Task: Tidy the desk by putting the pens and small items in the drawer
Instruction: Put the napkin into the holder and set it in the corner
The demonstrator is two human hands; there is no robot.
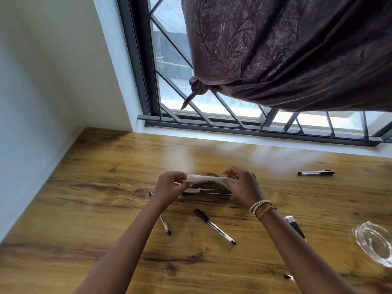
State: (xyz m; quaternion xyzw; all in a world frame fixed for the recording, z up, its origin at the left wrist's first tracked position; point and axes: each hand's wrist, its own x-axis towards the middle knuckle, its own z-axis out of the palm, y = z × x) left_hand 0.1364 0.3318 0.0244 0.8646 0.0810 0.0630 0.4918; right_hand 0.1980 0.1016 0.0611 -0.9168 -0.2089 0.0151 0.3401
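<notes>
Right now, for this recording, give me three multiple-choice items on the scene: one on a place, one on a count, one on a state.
1. Where does the clear glass dish sit?
A. at the desk's right edge
B. on the windowsill
C. against the left wall

2. How many pens lie whole in view and untouched on the desk?
A. one
B. three
C. six

3. What are the two hands doing?
A. resting flat on the wood
B. each lifting a pen
C. pinching a pale tissue between them

Answers:
1 A: the dish lies on the wood at the right border of the view.
2 B: one pen lies far right, one in the middle, one partly under the left forearm.
3 C: the left hand and right hand each grip an end of the tissue.
</notes>
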